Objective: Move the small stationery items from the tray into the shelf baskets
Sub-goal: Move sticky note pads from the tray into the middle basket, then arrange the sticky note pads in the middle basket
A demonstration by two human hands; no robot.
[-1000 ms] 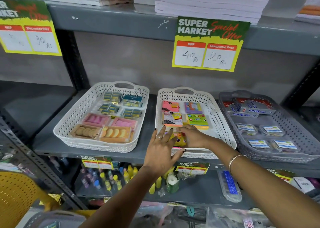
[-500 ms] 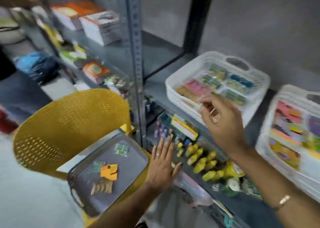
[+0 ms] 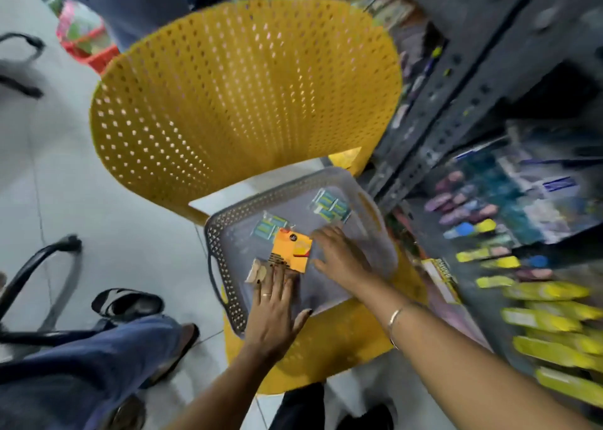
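A grey perforated tray (image 3: 228, 302) rests on the seat of a yellow chair. In it lie an orange packet (image 3: 291, 248), two clear packs of green-blue items (image 3: 330, 205) (image 3: 267, 229) and a beige pack (image 3: 256, 271). My left hand (image 3: 275, 309) lies flat in the tray, fingers spread, its fingertips touching the orange packet and the beige pack. Just right of the orange packet my right hand (image 3: 341, 255) hovers over the tray floor with fingers apart and nothing in it. The shelf baskets are out of view.
The yellow perforated chair back (image 3: 241, 87) rises behind the tray. A grey metal shelf upright (image 3: 434, 129) stands to the right, with yellow and coloured items (image 3: 541, 315) on its lower shelves. A black chair leg (image 3: 39, 266), a sandal (image 3: 129, 302) and a denim-clad leg (image 3: 91, 358) are at left.
My view has swung from the shelf baskets down to the tray on the chair. Both hands have left the white basket and come down into the tray, by the orange packet.
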